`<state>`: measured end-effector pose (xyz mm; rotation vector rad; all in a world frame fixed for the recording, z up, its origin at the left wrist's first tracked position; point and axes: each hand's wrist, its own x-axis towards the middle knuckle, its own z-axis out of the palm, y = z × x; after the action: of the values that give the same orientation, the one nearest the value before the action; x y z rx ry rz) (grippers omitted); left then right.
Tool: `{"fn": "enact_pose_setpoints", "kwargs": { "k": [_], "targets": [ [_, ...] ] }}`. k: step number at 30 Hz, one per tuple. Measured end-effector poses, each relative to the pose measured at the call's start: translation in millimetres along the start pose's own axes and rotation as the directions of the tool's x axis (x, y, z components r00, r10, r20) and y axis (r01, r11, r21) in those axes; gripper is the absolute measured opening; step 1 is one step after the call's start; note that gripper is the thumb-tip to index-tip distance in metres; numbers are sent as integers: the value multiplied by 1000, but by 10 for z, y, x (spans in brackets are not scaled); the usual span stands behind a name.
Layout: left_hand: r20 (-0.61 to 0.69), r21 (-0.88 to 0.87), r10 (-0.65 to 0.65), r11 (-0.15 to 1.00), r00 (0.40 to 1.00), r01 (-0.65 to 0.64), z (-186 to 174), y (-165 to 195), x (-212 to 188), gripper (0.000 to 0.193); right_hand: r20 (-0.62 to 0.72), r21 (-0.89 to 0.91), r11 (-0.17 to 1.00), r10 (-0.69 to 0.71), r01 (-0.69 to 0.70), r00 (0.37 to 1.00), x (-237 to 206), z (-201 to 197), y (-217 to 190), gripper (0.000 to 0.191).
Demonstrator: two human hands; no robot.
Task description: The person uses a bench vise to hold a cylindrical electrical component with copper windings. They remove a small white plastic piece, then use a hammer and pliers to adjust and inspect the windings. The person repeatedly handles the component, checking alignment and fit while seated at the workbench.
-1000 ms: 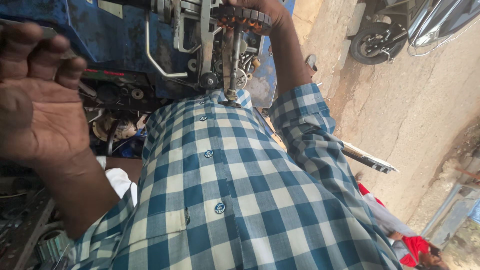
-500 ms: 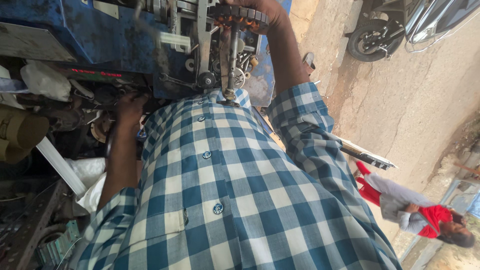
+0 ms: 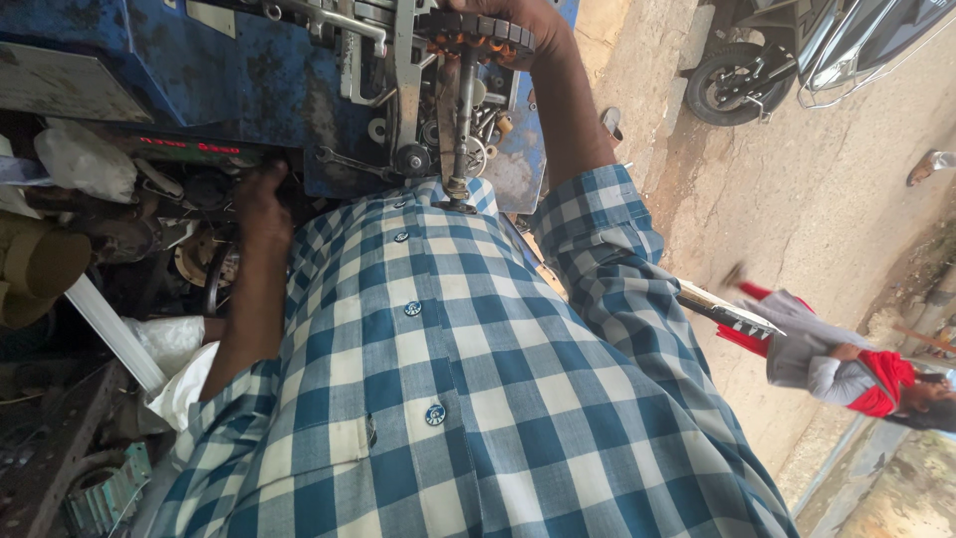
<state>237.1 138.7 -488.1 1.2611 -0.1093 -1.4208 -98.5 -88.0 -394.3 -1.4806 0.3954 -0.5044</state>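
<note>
Left edge: a crumpled white plastic bag [image 3: 85,159] lies on the cluttered bench, with a tan cardboard-coloured roll [image 3: 35,269] below it and a white flat strip [image 3: 115,334] slanting down to the right.
Sign: a dark narrow display panel with small red lit characters [image 3: 189,146] sits along the lower edge of the blue painted metal machine body [image 3: 209,70]; its long side runs left to right.
Left hand: your left hand [image 3: 261,204] reaches down into the dark parts just under that panel; the fingers are buried among the parts, so you cannot tell whether they are closed on anything.
Shirt: your blue and white checked shirt [image 3: 468,399] fills the lower middle of the view.
Shaft: a slim grey metal shaft [image 3: 461,130] stands with its long axis top to bottom, its lower tip pointing at your shirt collar.
Wheel: a dark toothed metal wheel with orange marks [image 3: 478,30] sits at the shaft's top end.
Right hand: your right hand [image 3: 518,25] is curled around that wheel, fingers wrapped over its rim.
Right side: a parked scooter [image 3: 787,60] stands on the concrete ground, and a person in grey and red clothes [image 3: 836,364] is well apart from you.
</note>
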Motion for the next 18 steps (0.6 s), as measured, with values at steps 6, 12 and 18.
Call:
{"fn": "enact_pose_setpoints", "kwargs": {
  "k": [6, 12, 18],
  "targets": [
    [-10, -115, -110, 987, 994, 108, -106, 73, -32, 23, -70, 330, 926, 218, -183, 974, 25, 4, -1, 28],
    [-3, -73, -69, 995, 998, 69, -125, 2, -83, 30, -26, 333, 928, 184, -165, 983, 40, 2, -44, 28],
    [-10, -34, -52, 998, 999, 52, -115, -21, -98, 32, 0, 296, 945, 148, -141, 989, 41, -4, -44, 29]
  ]
}}
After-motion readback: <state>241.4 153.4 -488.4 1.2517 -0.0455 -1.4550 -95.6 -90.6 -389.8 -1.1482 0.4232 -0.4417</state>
